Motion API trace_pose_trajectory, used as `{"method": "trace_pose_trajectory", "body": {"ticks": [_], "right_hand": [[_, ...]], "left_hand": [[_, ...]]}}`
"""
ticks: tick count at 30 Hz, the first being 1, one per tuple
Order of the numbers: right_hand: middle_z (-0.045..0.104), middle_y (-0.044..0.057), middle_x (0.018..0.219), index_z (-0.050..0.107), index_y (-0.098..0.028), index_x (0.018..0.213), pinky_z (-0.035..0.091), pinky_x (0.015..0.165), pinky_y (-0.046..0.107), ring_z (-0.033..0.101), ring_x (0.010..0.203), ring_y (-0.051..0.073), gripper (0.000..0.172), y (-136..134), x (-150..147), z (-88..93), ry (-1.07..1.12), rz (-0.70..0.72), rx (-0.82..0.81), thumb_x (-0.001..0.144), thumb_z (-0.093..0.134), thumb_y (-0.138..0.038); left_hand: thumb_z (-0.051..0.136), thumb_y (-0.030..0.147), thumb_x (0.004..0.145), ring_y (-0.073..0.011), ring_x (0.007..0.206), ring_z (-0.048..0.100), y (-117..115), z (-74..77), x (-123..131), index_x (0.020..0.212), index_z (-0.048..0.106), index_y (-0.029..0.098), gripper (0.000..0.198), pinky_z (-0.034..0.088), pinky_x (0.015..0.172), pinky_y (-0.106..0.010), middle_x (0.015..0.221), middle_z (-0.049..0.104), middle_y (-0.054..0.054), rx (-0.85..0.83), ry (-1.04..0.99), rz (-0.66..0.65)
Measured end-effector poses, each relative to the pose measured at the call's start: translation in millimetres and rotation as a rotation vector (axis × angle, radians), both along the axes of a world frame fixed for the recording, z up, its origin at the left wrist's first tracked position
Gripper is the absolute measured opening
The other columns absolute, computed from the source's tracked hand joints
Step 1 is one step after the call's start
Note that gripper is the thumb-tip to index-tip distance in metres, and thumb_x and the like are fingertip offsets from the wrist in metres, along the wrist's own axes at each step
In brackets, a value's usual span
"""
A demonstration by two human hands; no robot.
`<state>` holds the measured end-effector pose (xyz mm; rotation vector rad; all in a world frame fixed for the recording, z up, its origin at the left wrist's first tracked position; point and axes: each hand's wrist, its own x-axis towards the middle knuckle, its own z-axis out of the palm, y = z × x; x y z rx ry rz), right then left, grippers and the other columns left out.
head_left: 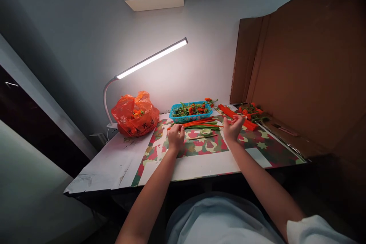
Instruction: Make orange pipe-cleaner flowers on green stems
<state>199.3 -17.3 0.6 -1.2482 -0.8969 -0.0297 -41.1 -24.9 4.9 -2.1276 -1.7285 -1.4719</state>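
My left hand (175, 136) is closed, its fingers curled at the near left end of loose orange and green pipe cleaners (201, 124). A bit of orange shows beside its fingertips; whether it is gripped is unclear. Further right, my right hand (233, 129) has bent fingers and a raised thumb. A thin orange tip lies close to it, but what the fingers hold is too small to make out. Between the hands are a roll of pale green tape (205, 132) and a thin stick (202, 137). Behind the right hand lies a bundle of orange pipe cleaners (228, 111).
A blue basket (191, 118) holds orange flowers with green stems. More orange flowers (249, 111) lie at the back right by a cardboard sheet (303, 65). An orange plastic bag (134, 116) stands left beneath a lit lamp (151, 59). A camouflage-patterned mat (197, 148) covers part of the table.
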Motion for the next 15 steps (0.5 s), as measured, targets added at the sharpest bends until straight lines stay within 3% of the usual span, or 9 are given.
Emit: {"method": "trace_pose_trajectory", "body": {"ticks": [2,3,5,7,8,10,13,15], "right_hand": [[0.054,0.011,0.108,0.052,-0.019,0.099,0.039,0.092,0.042,0.050,0.107,0.027,0.025,-8,-10,0.1,-0.352,0.165,0.004,0.079,0.057,-0.032],[0.056,0.011,0.108,0.055,-0.019,0.100,0.038,0.092,0.041,0.050,0.107,0.026,0.024,-12,-15,-0.1,-0.510,0.315,-0.012,0.079,0.057,-0.031],[0.061,0.009,0.104,0.058,-0.020,0.100,0.037,0.089,0.038,0.054,0.101,0.025,0.026,-18,-26,-1.1,-0.746,0.607,-0.118,0.077,0.062,-0.031],[0.065,0.006,0.089,0.062,-0.020,0.087,0.035,0.086,0.037,0.056,0.091,0.023,0.013,-21,-33,-2.4,-0.870,0.753,-0.264,0.078,0.062,-0.029],[0.065,0.005,0.082,0.062,-0.020,0.081,0.033,0.084,0.036,0.056,0.087,0.022,0.009,-21,-35,-2.8,-0.895,0.777,-0.314,0.080,0.059,-0.028],[0.063,0.004,0.073,0.060,-0.019,0.071,0.033,0.080,0.034,0.054,0.080,0.020,0.018,-21,-35,-2.9,-0.893,0.767,-0.358,0.085,0.052,-0.027],[0.059,0.004,0.069,0.054,-0.018,0.064,0.032,0.070,0.029,0.051,0.072,0.017,0.029,-18,-31,-1.5,-0.824,0.733,-0.358,0.089,0.043,-0.027],[0.056,0.003,0.066,0.051,-0.018,0.062,0.031,0.065,0.027,0.049,0.067,0.016,0.030,-17,-28,-0.8,-0.773,0.735,-0.363,0.089,0.041,-0.028]], "left_hand": [[0.044,0.028,0.089,-0.0169,0.077,0.056,-2,-0.5,2,0.077,0.059,0.020,0.021,0.037,0.072,-0.028,0.078,0.062,-0.004,-0.015,0.076,-0.168],[0.044,0.028,0.089,-0.0164,0.077,0.056,-3,-1.1,4,0.077,0.059,0.020,0.021,0.038,0.072,-0.028,0.077,0.061,-0.003,-0.028,0.111,-0.243],[0.045,0.030,0.089,-0.0154,0.074,0.055,-4,-2.7,6,0.077,0.060,0.019,0.022,0.038,0.070,-0.027,0.076,0.061,-0.003,-0.059,0.152,-0.362],[0.046,0.031,0.088,-0.0144,0.070,0.053,-4,-4.6,8,0.078,0.062,0.018,0.022,0.039,0.065,-0.025,0.074,0.061,-0.003,-0.093,0.147,-0.450],[0.047,0.032,0.088,-0.0141,0.069,0.053,-4,-5.6,9,0.079,0.062,0.018,0.022,0.039,0.064,-0.025,0.075,0.062,-0.003,-0.109,0.124,-0.478],[0.044,0.032,0.089,-0.0143,0.071,0.056,-1,-7.7,8,0.086,0.064,0.018,0.024,0.041,0.065,-0.025,0.078,0.064,-0.003,-0.129,0.037,-0.480],[0.035,0.026,0.091,-0.0161,0.077,0.059,5,-11.0,5,0.096,0.064,0.018,0.030,0.043,0.070,-0.027,0.082,0.066,-0.004,-0.167,-0.091,-0.327],[0.040,0.021,0.087,-0.0175,0.079,0.059,6,-12.8,2,0.096,0.065,0.018,0.027,0.043,0.071,-0.029,0.086,0.066,-0.005,-0.221,-0.044,-0.239]]}}
